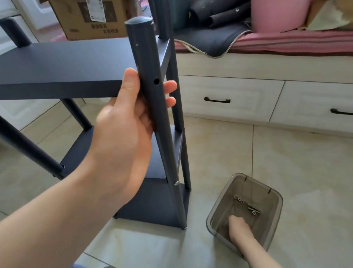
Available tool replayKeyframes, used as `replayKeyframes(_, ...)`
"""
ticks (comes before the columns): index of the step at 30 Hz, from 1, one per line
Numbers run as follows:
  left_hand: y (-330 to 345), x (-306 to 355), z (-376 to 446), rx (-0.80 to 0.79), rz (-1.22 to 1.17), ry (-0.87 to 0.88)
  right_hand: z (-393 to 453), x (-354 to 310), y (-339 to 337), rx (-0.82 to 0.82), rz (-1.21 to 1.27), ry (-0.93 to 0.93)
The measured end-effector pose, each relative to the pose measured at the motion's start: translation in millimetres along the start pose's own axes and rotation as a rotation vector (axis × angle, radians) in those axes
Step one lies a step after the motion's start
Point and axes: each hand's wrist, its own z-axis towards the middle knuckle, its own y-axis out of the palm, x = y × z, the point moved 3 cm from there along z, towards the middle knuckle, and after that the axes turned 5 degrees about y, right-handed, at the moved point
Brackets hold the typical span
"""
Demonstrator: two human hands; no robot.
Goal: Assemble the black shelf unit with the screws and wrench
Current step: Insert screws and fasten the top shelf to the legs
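The black shelf unit point(55, 67) stands on the tiled floor at the left, with an upper board and a lower board point(156, 202). My left hand point(128, 116) grips its front right leg pole point(149, 71) beside an empty screw hole point(156, 81). A silver screw point(176, 183) sits lower in that pole. My right hand point(238, 229) reaches down into a smoky plastic bin point(276, 206) on the floor; its fingers are blurred and curled under, so what they hold is hidden. Several small screws and washers point(250, 206) lie at the bin's bottom.
A cream drawer bench point(281, 96) with black handles runs along the back. On it lie a dark mat, a pink tub point(278, 12) and paper. A cardboard box point(86, 8) stands behind the shelf. My knees show at the bottom edge.
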Motion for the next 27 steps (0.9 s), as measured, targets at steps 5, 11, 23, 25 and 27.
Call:
replayKeyframes(5, 0, 1, -2, -0.023, 0.003, -0.007, -3, -14, 6, -0.054, -0.068, -0.088)
replayKeyframes(11, 0, 2, -2, -0.016, -0.026, -0.022, -19, -21, 3, -0.043, -0.131, -0.146)
replayKeyframes(23, -2, 10, -14, -0.064, -0.070, -0.109, -115, -59, -125, 0.170, 0.096, -0.390)
replayKeyframes(25, -1, 13, -14, -0.077, -0.061, -0.123, -147, -66, -152, 0.228, 0.168, -0.420)
replayKeyframes(27, -1, 15, -15, -0.079, -0.061, -0.138, -182, -74, -178, 0.250, 0.269, -0.440)
